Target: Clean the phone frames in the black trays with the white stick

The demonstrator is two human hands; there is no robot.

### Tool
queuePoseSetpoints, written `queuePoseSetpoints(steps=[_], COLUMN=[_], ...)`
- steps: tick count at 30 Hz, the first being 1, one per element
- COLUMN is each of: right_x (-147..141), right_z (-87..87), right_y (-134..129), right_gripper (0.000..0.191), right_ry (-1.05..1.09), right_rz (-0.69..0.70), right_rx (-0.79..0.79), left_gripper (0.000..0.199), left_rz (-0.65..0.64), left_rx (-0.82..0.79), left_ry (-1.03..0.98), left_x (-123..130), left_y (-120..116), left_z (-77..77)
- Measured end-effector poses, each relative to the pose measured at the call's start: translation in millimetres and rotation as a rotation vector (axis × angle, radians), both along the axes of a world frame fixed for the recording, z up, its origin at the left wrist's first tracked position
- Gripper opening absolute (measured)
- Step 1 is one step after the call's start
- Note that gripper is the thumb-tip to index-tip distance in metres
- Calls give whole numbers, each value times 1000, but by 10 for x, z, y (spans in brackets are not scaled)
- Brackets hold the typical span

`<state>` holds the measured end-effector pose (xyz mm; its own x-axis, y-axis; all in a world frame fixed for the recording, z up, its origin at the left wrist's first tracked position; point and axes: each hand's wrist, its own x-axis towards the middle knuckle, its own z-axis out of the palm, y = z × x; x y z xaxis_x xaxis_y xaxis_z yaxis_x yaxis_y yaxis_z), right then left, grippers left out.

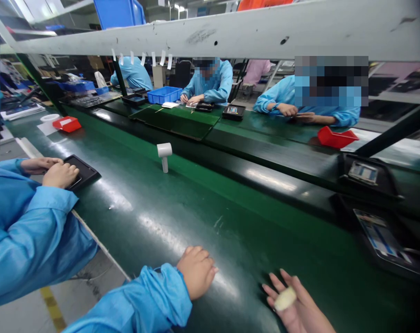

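My left hand rests on the green bench top, palm down, its fingers curled in loosely; I see nothing in it. Lower right, my right hand is turned palm up with its fingers half bent. A pale yellowish oval piece lies across those fingers; its kind I cannot make out. To the right of my right hand, a dark tray holds a phone-like device with its inner parts showing.
Another black tray with a device lies behind. A white T-shaped stand rises mid-bench. At left, a co-worker's hands work at a black tray. Red bins sit farther off; more people work opposite. A white beam crosses overhead.
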<state>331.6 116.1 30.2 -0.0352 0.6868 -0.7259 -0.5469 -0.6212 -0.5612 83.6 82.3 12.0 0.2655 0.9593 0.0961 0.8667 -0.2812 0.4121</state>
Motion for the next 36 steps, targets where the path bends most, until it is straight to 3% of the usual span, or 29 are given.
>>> queuePoseSetpoints(steps=[16, 27, 36], right_x=[-26, 2, -4], right_z=[13, -6, 5], right_y=[18, 8, 11], right_gripper=[31, 48, 44], right_ry=[11, 4, -2], right_rz=[-12, -29, -31], right_rx=[-6, -25, -28], left_gripper=[17, 17, 18], left_rz=[-2, -10, -6], left_rx=[-8, -3, 10], left_ry=[5, 8, 3], left_x=[5, -2, 1], left_y=[3, 12, 6], left_z=[11, 0, -28])
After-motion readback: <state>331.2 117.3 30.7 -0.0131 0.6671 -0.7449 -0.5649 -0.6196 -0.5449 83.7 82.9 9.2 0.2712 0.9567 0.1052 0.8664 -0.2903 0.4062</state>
